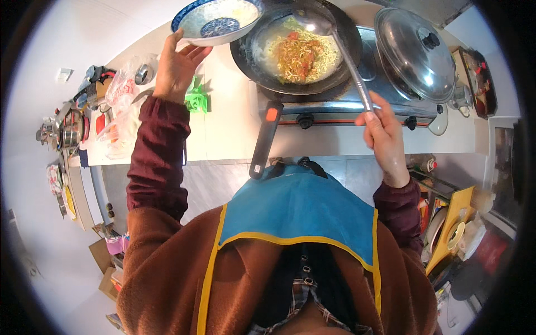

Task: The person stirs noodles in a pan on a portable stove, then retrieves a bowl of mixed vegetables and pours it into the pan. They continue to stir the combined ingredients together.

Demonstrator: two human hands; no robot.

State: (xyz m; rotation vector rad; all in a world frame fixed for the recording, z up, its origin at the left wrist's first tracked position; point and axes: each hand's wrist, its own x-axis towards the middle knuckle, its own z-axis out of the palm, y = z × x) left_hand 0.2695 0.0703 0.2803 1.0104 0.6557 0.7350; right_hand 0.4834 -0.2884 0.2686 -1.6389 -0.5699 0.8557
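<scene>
My left hand [181, 63] grips the near-left rim of a blue-and-white bowl [247, 33], tilted above the left edge of a dark wok [240, 67]. Food residue clings to the inside of the bowl. In the wok, noodles [331, 56] lie in cloudy liquid, topped by a reddish heap of cooked tomato [298, 54]. The metal handle of a ladle [354, 69] is held in my right hand [383, 136]; its bowl rests over the wok's far right part. Toward my apron points the wok's black handle [266, 142].
The wok stands on a gas stove [335, 109] with control knobs. A domed metal lid [412, 58] covers a pan at right. On the counter [226, 125] at left are a green plastic packet [196, 97], plastic bags [125, 88] and a metal cup [143, 74]. A yellow board [450, 226] leans at lower right.
</scene>
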